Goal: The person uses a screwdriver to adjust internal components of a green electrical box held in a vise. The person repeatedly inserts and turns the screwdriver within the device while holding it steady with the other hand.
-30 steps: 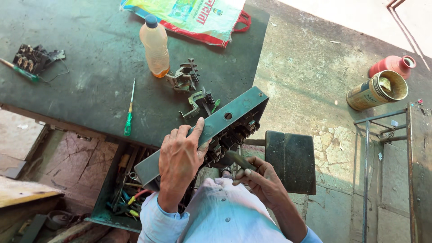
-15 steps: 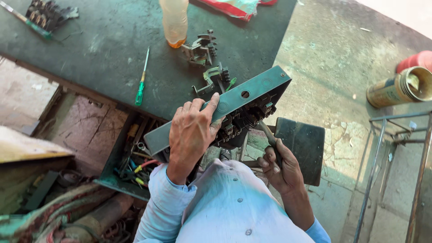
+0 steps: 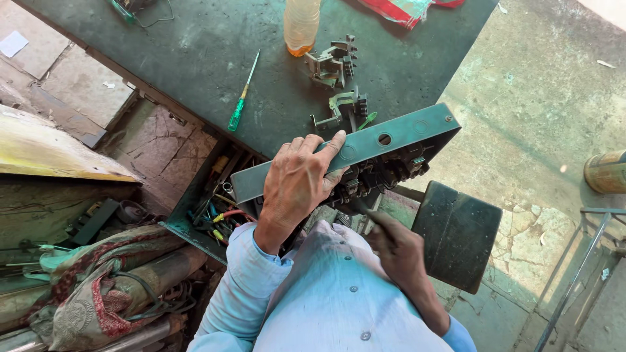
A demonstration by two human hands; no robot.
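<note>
Left hand [image 3: 297, 186] clamped over green metal box [image 3: 391, 140] top edge; right hand [image 3: 391, 244] below it pinching thin tool [image 3: 368, 212] (blurred).

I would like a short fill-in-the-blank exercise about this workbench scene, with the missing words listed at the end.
1. The left hand grips the top edge of a grey-green metal ____ with contactor parts inside.
2. The right hand holds a thin tool ____ the metal box.
3. The screwdriver lying on the workbench has a ____ handle.
4. The plastic bottle stands ____ on the workbench.

Missing words: box; under; green; upright
</note>
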